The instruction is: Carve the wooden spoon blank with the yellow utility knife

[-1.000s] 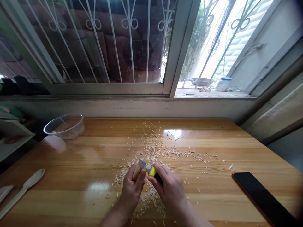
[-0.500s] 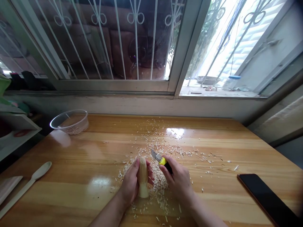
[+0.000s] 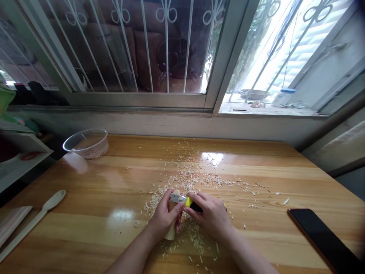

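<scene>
A: What sits on the glossy honey-coloured wooden table (image 3: 285, 167)?

B: A clear round plastic bowl (image 3: 85, 144) at its far-left corner, a pale wooden spoon (image 3: 34, 222) along its near-left edge, a flat black smartphone (image 3: 322, 238) at its near-right edge.

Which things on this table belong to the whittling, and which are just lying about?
In use:
left hand gripping the wood piece
right hand holding the yellow-handled knife
wood shavings around them

Lying about:
clear bowl
wooden spoon
black phone
</scene>
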The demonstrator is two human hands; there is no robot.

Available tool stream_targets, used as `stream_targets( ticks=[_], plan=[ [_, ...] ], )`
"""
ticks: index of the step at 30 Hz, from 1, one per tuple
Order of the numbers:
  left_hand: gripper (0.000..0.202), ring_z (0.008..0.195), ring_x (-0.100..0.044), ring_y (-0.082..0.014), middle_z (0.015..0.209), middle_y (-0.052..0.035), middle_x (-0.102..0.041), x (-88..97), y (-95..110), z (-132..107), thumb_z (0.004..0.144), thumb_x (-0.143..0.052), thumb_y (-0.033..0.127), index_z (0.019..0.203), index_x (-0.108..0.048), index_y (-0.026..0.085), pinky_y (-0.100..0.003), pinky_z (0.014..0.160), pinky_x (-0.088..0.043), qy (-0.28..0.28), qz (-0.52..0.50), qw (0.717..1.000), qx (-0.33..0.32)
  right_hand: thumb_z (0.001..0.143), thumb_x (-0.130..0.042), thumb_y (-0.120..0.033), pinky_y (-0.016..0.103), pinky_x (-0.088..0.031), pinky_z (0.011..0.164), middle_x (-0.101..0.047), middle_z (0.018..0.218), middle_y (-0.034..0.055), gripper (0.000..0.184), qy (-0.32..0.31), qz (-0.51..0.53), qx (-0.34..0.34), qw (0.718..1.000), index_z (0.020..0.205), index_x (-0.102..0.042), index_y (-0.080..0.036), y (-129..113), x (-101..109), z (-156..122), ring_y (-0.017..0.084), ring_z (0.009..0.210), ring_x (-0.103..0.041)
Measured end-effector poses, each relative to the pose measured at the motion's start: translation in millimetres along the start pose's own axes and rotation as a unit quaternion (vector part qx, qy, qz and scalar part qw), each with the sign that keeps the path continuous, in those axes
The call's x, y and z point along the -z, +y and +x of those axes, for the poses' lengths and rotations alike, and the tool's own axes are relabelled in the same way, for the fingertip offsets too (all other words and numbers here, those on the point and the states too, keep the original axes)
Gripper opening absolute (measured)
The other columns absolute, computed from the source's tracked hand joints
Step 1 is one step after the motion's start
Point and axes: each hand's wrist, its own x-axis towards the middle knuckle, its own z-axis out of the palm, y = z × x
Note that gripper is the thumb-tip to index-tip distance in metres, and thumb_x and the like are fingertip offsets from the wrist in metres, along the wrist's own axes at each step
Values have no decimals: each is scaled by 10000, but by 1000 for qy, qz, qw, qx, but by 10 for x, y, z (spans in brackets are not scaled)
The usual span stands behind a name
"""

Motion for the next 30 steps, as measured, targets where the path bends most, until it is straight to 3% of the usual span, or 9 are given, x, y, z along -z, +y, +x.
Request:
stream_targets(
  ticks=[11, 17, 25, 30],
  plan=[
    [390, 335, -366, -49, 448, 118, -455, 65, -12, -13, 775, -594, 532, 920, -437, 205, -139, 324, -285, 15, 59, 997, -38, 926, -287, -587, 250, -339, 530, -661, 763, 25, 481, 1, -12, 16, 1000, 987, -595, -224, -7, 11, 0, 166, 616, -605],
    [344, 317, -358, -46, 441, 109, -449, 38, 4, -8, 810, -557, 512, 740, -401, 214, -145, 316, -271, 33, 69, 996, -51, 934, -282, -576, 249, -332, 526, -658, 768, 33, 486, 31, -6, 2, 999, 994, -595, -209, -7, -13, 0, 158, 610, -599],
    [357, 344, -385, -63, 474, 103, -451, 48, 62, -60, 777, -586, 527, 855, -430, 216, -169, 351, -330, 2, 51, 998, -41, 925, -307, -584, 254, -341, 540, -652, 749, 18, 471, -8, -4, 21, 1000, 997, -608, -229, -22, 4, -3, 160, 618, -600],
    [403, 341, -377, -68, 475, 105, -462, 63, 40, -71, 776, -591, 525, 965, -412, 218, -173, 346, -338, -12, 24, 999, -28, 927, -283, -589, 251, -343, 526, -653, 747, 26, 498, 0, -11, 13, 1000, 979, -614, -221, -39, 7, 4, 159, 611, -603]
  ],
)
